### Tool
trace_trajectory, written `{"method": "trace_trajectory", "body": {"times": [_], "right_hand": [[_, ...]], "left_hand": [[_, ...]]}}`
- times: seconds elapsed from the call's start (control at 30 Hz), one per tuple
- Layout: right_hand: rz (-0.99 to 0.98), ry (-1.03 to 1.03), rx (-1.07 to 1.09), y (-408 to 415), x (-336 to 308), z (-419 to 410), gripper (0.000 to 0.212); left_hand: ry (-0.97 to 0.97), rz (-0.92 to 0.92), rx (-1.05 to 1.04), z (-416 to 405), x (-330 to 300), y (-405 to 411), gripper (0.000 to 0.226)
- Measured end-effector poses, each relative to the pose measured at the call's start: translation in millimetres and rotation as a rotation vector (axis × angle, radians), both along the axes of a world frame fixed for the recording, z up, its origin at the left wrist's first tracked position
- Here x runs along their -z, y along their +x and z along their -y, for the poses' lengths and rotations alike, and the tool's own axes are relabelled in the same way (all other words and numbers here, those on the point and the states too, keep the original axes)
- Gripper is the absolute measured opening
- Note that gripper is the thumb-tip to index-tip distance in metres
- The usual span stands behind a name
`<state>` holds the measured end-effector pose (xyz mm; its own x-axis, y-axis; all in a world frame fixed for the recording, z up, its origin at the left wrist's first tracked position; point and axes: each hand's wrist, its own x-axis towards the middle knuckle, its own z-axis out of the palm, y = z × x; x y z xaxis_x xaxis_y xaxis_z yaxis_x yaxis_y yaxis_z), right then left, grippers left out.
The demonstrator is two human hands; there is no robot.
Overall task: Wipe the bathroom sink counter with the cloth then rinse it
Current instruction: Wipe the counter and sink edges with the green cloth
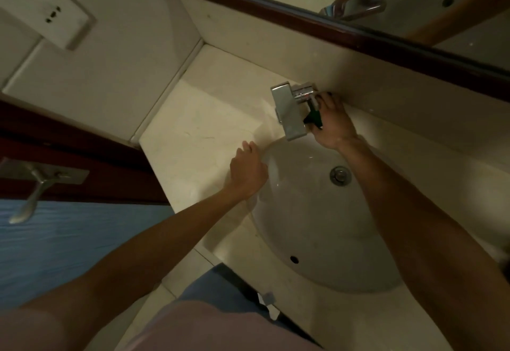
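Note:
A cream stone counter (193, 118) holds an oval white sink basin (317, 226) with a metal drain (340, 175). A chrome faucet (289, 110) stands at the back of the basin. My right hand (331, 124) presses a dark green cloth (313, 118) against the faucet's base, next to the backsplash; only a small part of the cloth shows under the fingers. My left hand (248, 171) rests on the basin's left rim with fingers curled and nothing in it.
A mirror (414, 0) with a dark wooden frame runs above the backsplash. A tiled wall with a socket plate (41, 5) is at the left. A door with a metal lever handle (30, 193) stands left of the counter.

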<state>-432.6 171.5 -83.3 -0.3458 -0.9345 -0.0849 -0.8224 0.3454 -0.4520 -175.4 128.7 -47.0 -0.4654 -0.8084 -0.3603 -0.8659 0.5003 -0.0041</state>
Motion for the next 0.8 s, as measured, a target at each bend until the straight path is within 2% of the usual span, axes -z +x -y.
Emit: {"method": "trace_trajectory", "body": {"times": [0.07, 0.17, 0.3, 0.37, 0.5, 0.57, 0.7, 0.8], "right_hand": [[0.005, 0.028, -0.042, 3, 1, 8, 0.075], [0.047, 0.000, -0.151, 10, -7, 2, 0.065], [0.095, -0.010, -0.219, 23, -31, -50, 0.052], [0.086, -0.060, -0.183, 24, -39, -72, 0.048], [0.041, -0.236, 0.136, 7, -49, -74, 0.048], [0.003, -0.233, 0.230, -4, -46, -60, 0.049], [0.032, -0.131, 0.131, -4, -18, -29, 0.055], [0.042, -0.134, 0.082, -3, 0, -9, 0.059]], "left_hand": [[0.009, -0.008, 0.010, 1, 1, 2, 0.069], [0.043, -0.016, 0.006, 0, 0, 5, 0.072], [0.096, -0.025, -0.017, 1, -5, 5, 0.079], [0.093, -0.015, -0.025, -1, -7, 3, 0.079], [0.039, 0.009, 0.024, -6, -4, 4, 0.080], [0.045, 0.004, 0.032, -5, -1, 8, 0.081], [0.065, -0.024, 0.017, -6, -1, 13, 0.083], [0.057, -0.006, 0.038, -7, -2, 13, 0.085]]}}
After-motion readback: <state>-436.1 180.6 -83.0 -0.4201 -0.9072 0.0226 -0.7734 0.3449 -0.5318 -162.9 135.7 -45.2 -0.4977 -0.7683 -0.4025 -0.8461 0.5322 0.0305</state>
